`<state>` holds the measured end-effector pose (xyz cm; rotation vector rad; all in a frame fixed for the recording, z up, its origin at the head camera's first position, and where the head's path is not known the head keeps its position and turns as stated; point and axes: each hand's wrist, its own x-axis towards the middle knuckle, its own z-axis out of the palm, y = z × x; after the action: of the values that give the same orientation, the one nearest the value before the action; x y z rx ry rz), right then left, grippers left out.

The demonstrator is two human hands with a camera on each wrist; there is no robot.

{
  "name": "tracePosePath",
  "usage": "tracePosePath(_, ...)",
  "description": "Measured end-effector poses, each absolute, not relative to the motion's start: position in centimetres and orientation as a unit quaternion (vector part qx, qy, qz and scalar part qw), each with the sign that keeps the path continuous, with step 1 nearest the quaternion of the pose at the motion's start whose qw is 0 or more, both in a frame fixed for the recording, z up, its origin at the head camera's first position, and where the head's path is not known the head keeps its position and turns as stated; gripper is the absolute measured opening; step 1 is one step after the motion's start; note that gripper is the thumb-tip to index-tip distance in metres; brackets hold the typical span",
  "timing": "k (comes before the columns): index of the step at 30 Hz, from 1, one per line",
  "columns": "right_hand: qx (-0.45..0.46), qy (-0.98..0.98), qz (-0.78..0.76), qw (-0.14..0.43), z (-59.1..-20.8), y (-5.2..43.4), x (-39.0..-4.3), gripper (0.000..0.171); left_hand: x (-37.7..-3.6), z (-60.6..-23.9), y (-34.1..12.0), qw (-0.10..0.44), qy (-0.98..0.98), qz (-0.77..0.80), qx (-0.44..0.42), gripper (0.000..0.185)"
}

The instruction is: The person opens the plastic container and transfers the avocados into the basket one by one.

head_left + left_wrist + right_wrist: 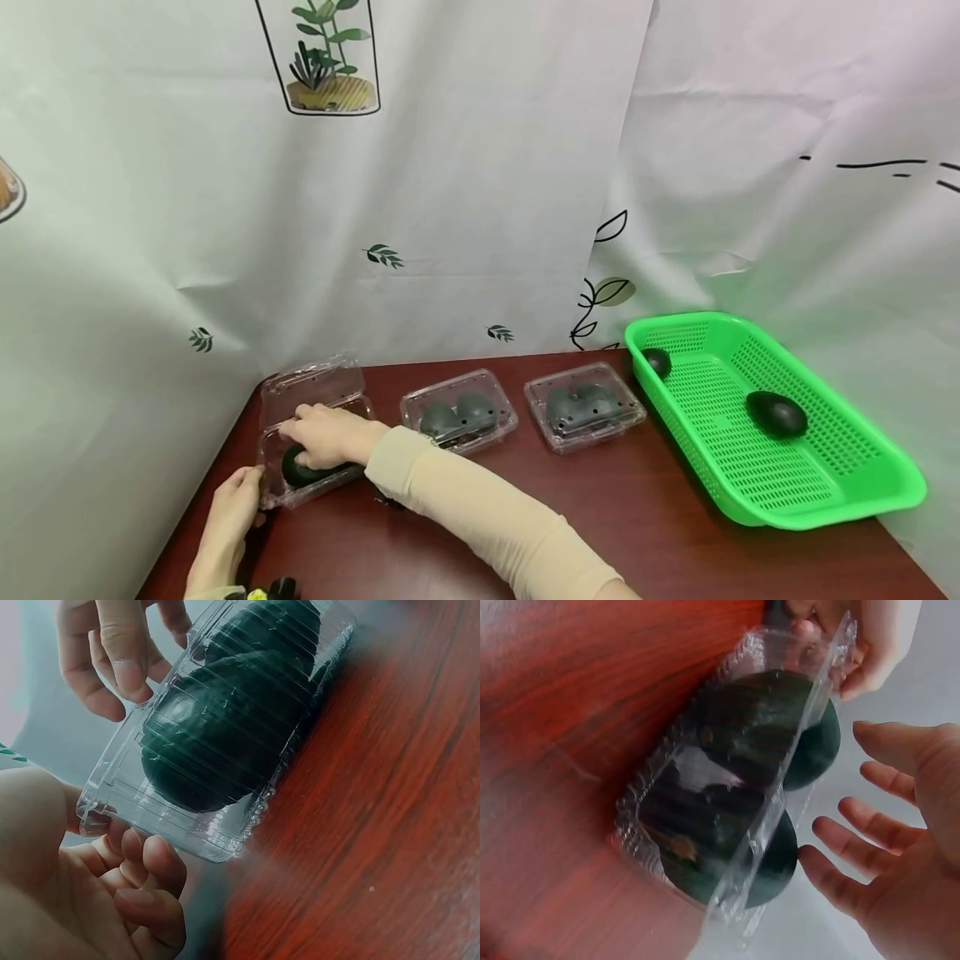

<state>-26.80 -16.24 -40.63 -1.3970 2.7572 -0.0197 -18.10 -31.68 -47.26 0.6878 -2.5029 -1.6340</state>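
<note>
Right hand, fingers spread & relaxed, hovers over the open clear clamshell box at the tabletop's far-left corner; in the right wrist view the palm is just beside two dark avocados lying in it, not gripping. Left hand pinches the box's near corner, fingertips curled under the rim. Lid stands up behind. No brand, label or writing readable on the box.

Two more clamshells w/ avocados, both closed, &, sit in a row to the right. Green plastic basket at right holds two loose avocados, well apart. Tabletop is dark red-brown wood grain. White curtain w/ printed leaves & a potted-plant drawing hangs behind.
</note>
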Motion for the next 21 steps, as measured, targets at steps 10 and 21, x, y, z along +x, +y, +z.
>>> tracePosePath(10, -0.447, 0.893, -0.020, 0.050, -41.4, -17.0, -25.6, 0.045, -18.0, -47.2, -31.8, 0.036, -0.817, -0.533, 0.218, 0.037)
tracePosePath(21, -0.422, 0.905, -0.036, 0.042, -42.5, -17.8, -24.9, 0.045, -18.1, -47.2, -31.9, 0.028, -0.814, -0.537, 0.220, 0.037)
